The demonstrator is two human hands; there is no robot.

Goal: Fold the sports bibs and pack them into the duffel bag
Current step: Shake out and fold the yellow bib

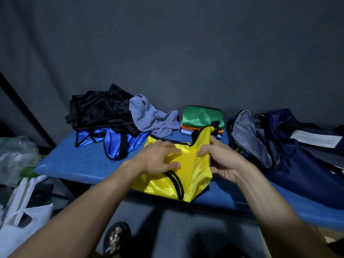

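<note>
Now the yellow bib point(193, 174) is lying between both hands on the blue padded bench point(83, 162), its near edge hanging over the front. The left hand point(158, 158) is pressing flat on the cloth with fingers spread, while the right hand point(219, 157) is pinching a raised fold, lifting the strap end toward the folded stack point(202, 119) just beyond it. Doing this well probably means keeping that left palm anchoring the slippery satin while the right carries its edge across, black trims lining up. The navy duffel bag point(279, 146) is gaping open to the right of the right hand; black and blue bibs point(104, 118) and a grey cloth point(149, 118) are waiting beyond the left. The bag's inside is too dark to read, and its far end is running out of shot.
</note>
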